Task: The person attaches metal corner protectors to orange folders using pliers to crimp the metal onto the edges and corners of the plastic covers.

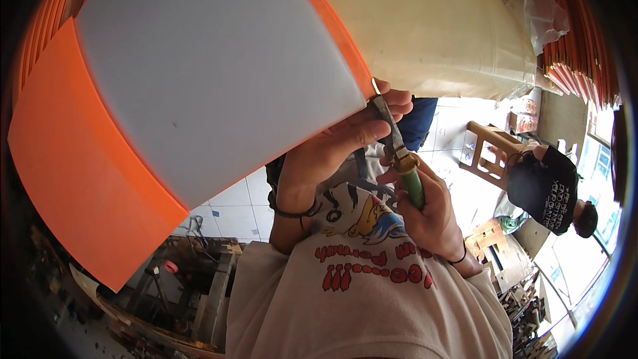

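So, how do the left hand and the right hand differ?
The left hand is at the grey sheet's corner, while the right hand grips the tool's green handle. The left hand is near the tool's tip; the right hand is lower in view. Both are bare.

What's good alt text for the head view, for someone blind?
A person's right hand holds a green-handled metal tool, its tip near the corner of a grey, orange-edged sheet, with the left hand at that corner. Another person in black is at right.
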Motion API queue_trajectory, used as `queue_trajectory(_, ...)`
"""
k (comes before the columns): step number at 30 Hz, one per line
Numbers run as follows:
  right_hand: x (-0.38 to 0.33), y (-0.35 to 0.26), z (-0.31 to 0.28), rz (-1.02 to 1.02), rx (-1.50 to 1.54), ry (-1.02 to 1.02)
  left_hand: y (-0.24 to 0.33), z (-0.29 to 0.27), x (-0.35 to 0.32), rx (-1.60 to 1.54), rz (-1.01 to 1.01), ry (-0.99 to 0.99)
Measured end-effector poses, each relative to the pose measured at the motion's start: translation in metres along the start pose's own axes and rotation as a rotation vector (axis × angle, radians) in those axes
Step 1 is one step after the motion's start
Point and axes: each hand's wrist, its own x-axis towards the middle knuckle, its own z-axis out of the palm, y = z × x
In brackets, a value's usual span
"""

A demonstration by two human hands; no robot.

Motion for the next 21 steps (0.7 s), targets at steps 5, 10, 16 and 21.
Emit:
queue_trajectory(5,-0.006,0.004,0.007,0.122,0.080,0.085,0.003,0.004,0.000,-0.031,-0.024,0.009)
queue_trajectory(10,-0.002,-0.007,0.008,0.173,0.153,0.217,0.001,0.002,0.001,-0.035,-0.047,0.005)
queue_trajectory(16,0.003,-0.011,-0.003,0.245,-0.031,0.017,0.003,0.004,0.005,-0.106,-0.045,0.000)
queue_trajectory(21,0.005,-0.019,-0.004,0.205,-0.028,0.054,0.006,0.004,0.005,-0.079,-0.053,-0.019)
